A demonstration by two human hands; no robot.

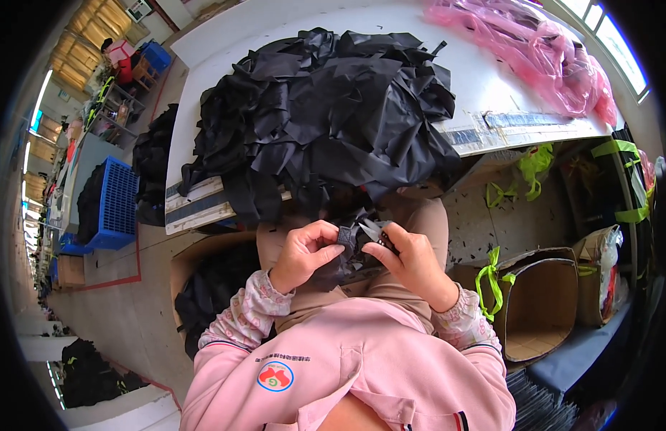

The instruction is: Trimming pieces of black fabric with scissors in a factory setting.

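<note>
Pink jacket (361,366), worn by the seated person, fills the lower frame; patterned cuffs at both wrists.

Left hand (304,253): closed on a small black fabric piece (345,248), thumb and fingers pinching its upper edge, held over the lap.

Right hand (408,258): wrapped around small metal snips (374,230), blades narrowly parted, tips just beside the fabric's top edge.

Heap of black fabric pieces (325,108): piled on the white table (483,86) ahead, some spilling over the near edge toward the knees.

Cardboard box (541,302), open, on the floor to the right. Pink plastic bag (541,50) at the table's far right. Blue crate (117,205) on the left.

Step judged in hand: trimming the held piece. Next move calls for a steady pinch and the blade tips set exactly on the edge.
</note>
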